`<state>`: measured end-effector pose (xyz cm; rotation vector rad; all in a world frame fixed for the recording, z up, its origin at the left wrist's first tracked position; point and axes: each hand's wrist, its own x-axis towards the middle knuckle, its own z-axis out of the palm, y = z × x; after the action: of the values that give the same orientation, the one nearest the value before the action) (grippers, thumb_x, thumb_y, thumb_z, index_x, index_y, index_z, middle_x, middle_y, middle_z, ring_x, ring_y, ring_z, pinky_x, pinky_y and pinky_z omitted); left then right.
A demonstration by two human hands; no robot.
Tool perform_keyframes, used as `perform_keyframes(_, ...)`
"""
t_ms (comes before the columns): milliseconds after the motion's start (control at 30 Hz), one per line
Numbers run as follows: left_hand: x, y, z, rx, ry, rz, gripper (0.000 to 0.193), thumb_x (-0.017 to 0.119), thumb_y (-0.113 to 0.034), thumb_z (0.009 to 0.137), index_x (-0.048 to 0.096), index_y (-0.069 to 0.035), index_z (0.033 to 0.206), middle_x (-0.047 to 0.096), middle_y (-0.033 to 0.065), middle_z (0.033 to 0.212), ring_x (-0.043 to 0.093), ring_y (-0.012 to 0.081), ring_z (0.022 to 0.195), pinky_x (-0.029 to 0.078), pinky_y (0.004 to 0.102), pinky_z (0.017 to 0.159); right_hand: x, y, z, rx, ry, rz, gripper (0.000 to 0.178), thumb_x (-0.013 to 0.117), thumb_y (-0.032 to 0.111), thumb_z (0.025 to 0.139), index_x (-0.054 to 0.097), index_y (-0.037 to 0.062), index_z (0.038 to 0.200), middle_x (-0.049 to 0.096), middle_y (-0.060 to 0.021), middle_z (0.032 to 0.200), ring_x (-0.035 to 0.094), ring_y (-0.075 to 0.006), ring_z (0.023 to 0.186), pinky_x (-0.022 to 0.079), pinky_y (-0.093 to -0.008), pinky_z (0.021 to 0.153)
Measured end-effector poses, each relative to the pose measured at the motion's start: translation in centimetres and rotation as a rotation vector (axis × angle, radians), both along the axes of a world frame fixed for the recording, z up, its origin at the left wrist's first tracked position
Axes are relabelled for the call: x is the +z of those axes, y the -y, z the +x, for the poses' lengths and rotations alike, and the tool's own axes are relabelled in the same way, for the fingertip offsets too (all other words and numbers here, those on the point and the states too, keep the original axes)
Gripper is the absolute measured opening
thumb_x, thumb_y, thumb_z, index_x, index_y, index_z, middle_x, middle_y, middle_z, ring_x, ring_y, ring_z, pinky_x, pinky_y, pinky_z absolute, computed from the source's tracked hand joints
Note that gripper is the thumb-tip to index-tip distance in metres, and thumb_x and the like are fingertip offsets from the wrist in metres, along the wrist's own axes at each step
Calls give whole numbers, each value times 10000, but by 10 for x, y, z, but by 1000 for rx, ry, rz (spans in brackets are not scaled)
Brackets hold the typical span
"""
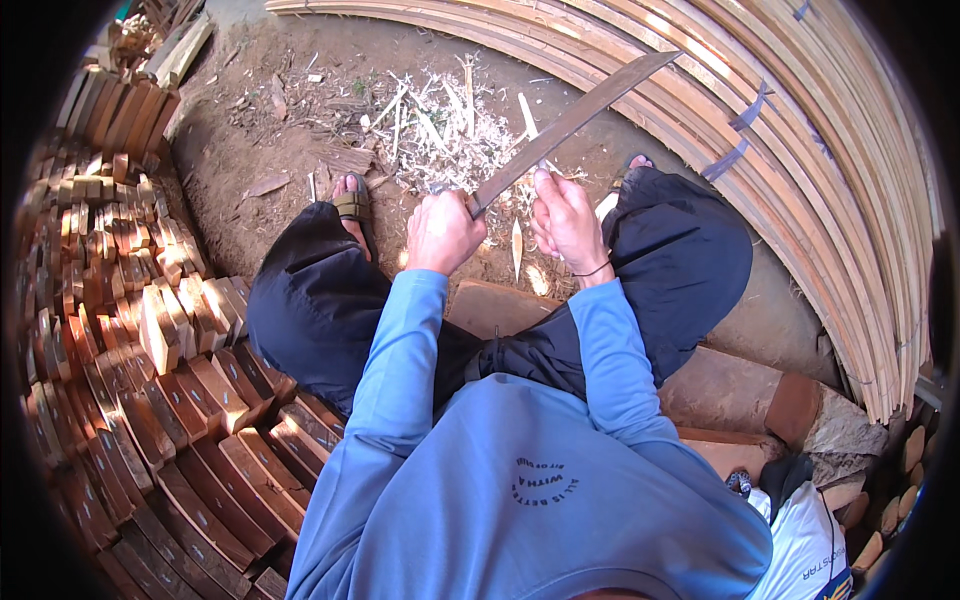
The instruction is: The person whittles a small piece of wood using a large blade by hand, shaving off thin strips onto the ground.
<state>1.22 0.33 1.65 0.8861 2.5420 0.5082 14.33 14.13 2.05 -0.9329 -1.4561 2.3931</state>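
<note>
We see the left hand [443, 232] with its fingers wrapped tightly around the grip end of a long, dark metal blade [575, 123], which slants up and away between the legs, its tip out toward the wood at the upper right. The right hand [572, 222] is just beside the blade, its fingers curled in and the thumb raised; we cannot tell whether they pinch anything. A pale, pointed wooden sliver [517, 250] shows below and between the hands. To work well here, we would judge it best to hold the blade's grip firmly, keep the right fingers clear of the edge, and guide any stroke away from both knees, which the wide stance helps. Beneath, the brown earth ground [225, 150] carries a loose heap of pale, curled wood shavings [460, 140]. Along the right, long tan wooden strips [835, 200] lie bundled, bound with purple ties [750, 106]. On the left, reddish-brown wooden blocks [205, 470] stand in packed rows, and at the lower right a white plastic bag [808, 545] sits near grey-brown stone slabs [720, 390].
</note>
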Motion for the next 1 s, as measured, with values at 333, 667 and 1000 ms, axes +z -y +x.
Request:
perform_keyframes(333, -7, -13, -45, 322, -15, 56, 359, 633, -254, 884, 725, 92, 874, 694, 324, 843, 709, 468, 827, 562, 509, 807, -2, 20, 15, 180, 57, 486, 346, 613, 321, 1011, 591, -10, 913, 549, -79, 598, 580, -184, 513, 426, -374, 497)
perform_keyframes(667, 27, 14, -15, 50, 81, 104, 265, 641, -266, 885, 731, -18, 867, 671, 277, 770, 672, 464, 794, 528, 517, 778, 2, 10, -5, -18, 215, 974, 321, 660, 262, 956, 623, -56, 988, 663, -240, 714, 691, -401, 682, 511, -459, 620)
perform_keyframes(1000, -4, -10, -8, 64, 115, 75, 281, 677, -242, 850, 739, 33, 861, 686, 304, 814, 689, 463, 844, 542, 514, 820, 2, 8, 0, 56, 179, 813, 356, 636, 306, 999, 603, -44, 947, 583, -96, 671, 495, -156, 593, 434, -362, 593)
